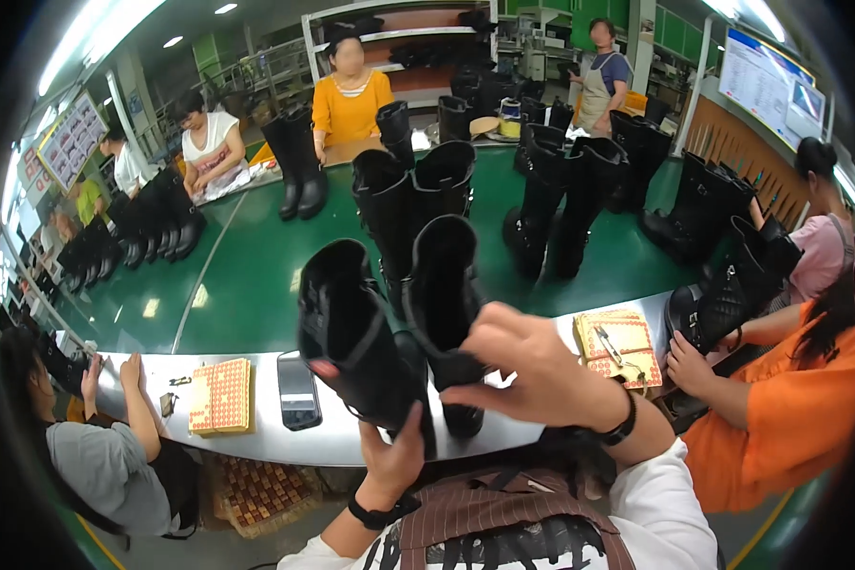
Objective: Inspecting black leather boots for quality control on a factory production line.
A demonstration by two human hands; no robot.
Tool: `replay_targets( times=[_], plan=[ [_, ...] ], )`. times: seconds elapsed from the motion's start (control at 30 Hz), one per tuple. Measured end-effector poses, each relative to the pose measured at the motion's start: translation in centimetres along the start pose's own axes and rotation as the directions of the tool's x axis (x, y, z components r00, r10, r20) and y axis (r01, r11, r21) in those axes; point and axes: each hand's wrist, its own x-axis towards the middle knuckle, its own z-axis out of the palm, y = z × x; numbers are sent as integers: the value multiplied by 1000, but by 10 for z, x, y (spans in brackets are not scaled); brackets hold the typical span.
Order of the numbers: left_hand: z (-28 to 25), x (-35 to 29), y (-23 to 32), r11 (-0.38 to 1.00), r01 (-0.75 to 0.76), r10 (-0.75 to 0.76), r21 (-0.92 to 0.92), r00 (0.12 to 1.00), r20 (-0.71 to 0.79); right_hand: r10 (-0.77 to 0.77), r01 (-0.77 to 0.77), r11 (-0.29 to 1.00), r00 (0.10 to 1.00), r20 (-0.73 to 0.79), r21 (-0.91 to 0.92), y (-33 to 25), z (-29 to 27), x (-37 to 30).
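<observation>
A tall black boot [347,323] with a small red patch on its shaft tilts in front of me. My left hand [396,458] is closed round its lower part, at the near edge of the table. Close beside it on the right stands a second tall black boot [444,275], its shaft top facing up. My right hand [527,366] is at this boot's right side, fingers bent and slightly blurred, thumb apart from them. Nothing shows between them; whether they touch the boot I cannot tell. The soles of both boots are partly hidden.
A black phone [299,391] lies left of the boots, by a tied patterned stack [220,397]. Another yellow stack [617,350] with a small metal tool is at right. More black boots [299,166] stand on the green tabletop [247,304]. Co-workers sit close on both sides.
</observation>
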Motion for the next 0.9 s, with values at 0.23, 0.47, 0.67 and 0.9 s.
replay_targets(
  times=[0.23,0.47,0.67,0.9],
  plan=[
    [-30,30,30,927,324,-307,-190,945,114,-177,212,956,968,-175,204,-42,67,22],
    [-21,35,-2,820,369,-465,-437,875,-136,-186,280,925,924,-335,257,-15,60,-10],
    [-104,62,-28,814,494,-578,-307,745,-334,290,-243,950,922,-258,198,44,32,-92],
    [-123,162,-124,885,465,-392,30,778,-490,685,-669,727,723,-88,154,85,84,-187]
  ],
)
